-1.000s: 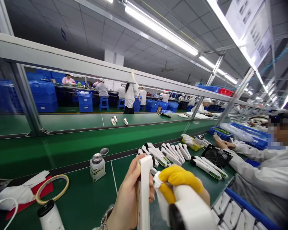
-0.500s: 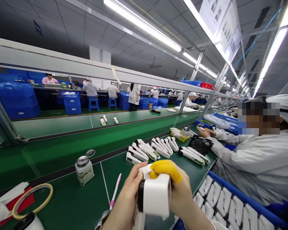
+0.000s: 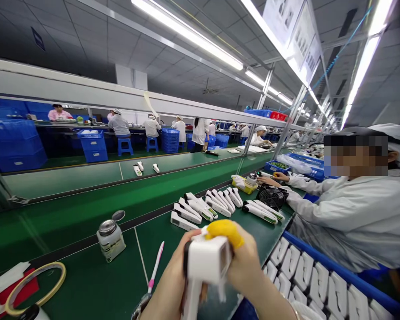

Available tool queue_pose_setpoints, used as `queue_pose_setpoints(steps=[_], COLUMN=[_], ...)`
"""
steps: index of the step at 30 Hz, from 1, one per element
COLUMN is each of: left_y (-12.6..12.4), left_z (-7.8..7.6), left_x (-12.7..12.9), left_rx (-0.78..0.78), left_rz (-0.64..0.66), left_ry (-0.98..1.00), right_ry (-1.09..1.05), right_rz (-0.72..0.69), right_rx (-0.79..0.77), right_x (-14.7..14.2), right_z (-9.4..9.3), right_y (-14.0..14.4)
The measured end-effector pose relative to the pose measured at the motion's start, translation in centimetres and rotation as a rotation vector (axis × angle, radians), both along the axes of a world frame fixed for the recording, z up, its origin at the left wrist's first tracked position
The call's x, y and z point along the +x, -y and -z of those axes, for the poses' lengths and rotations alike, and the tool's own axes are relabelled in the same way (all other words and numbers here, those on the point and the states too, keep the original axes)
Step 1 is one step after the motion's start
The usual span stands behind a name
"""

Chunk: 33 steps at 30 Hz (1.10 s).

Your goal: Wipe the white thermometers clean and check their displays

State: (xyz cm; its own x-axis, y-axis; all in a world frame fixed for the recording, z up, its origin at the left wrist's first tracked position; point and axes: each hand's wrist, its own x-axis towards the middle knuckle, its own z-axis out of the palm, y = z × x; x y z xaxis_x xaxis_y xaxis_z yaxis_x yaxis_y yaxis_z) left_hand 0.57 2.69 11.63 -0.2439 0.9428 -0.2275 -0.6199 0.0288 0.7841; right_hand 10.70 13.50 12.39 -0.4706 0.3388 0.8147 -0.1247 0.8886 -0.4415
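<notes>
In the lower middle I hold a white gun-shaped handheld device [image 3: 205, 262] that looks like a forehead thermometer, its boxy head towards me. My left hand [image 3: 173, 271] is closed around its left side, near a black end piece. My right hand [image 3: 245, 258], with yellow covers on its fingers, is closed over the top and right side. A thin white scrap [image 3: 222, 291], perhaps cloth, hangs blurred below the right hand. Several similar white devices [image 3: 193, 209] lie in a row beyond my hands. A pink-and-white brush-like stick [image 3: 156, 266] lies left of my left arm.
A bottle with its metal lid flipped up [image 3: 110, 240] and a tape roll [image 3: 11, 295] stand left on the green bench. At right is a blue crate [image 3: 340, 269] of white casings. A co-worker [image 3: 356, 209] sits beyond it, hands near a black fan [image 3: 272, 196].
The device has tilted and shifted slightly left in my hands, showing more of its handle and right face. The view has turned slightly. The co-worker's hands have moved down and apart.
</notes>
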Motion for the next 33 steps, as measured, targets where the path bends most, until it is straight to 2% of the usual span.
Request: queue_pose_setpoints(steps=[4, 6, 9, 13, 17, 21, 23, 25, 27, 29, 31, 33], left_y=[0.3, 0.4, 0.4, 0.4, 0.3, 0.3, 0.4, 0.5, 0.5, 0.4, 0.5, 0.6], left_z=[-0.5, -0.8, -0.9, -0.7, -0.6, -0.7, -0.9, -1.0, -1.0, -0.8, -0.2, 0.3], left_x=[0.8, 0.8, 0.5, 0.3, 0.0, -0.1, -0.1, -0.1, -0.1, 0.0, 0.1, 0.5], left_rx=[0.005, 0.03, 0.049, 0.08, 0.091, 0.076, 0.033, -0.039, -0.111, -0.206, -0.306, -0.342], left_rz=[0.178, 0.228, 0.242, 0.234, 0.224, 0.165, 0.105, 0.008, -0.118, -0.2, -0.18, -0.138], left_ry=[0.144, 0.199, 0.252, 0.267, 0.256, 0.202, 0.095, -0.104, -0.338, -0.486, -0.526, -0.531], right_ry=[-0.182, -0.199, -0.176, -0.153, -0.147, -0.172, -0.184, -0.191, -0.206, -0.211, -0.186, -0.184], right_rz=[0.249, 0.372, 0.371, 0.326, 0.298, 0.334, 0.368, 0.362, 0.282, 0.164, 0.045, -0.01], right_rx=[-0.348, -0.483, -0.622, -0.714, -0.715, -0.61, -0.518, -0.436, -0.387, -0.354, -0.335, -0.352], right_x=[1.8, 2.4, 2.5, 2.2, 2.1, 2.1, 2.0, 1.8, 1.4, 1.1, 0.9, 1.0], right_z=[1.3, 2.3, 3.7, 4.6, 4.7, 4.0, 3.4, 2.8, 2.2, 1.9, 1.6, 1.6], right_y=[-2.6, -3.3, -3.3, -2.4, -2.2, -2.0, -1.4, -0.4, 0.9, 1.8, 2.1, 1.7])
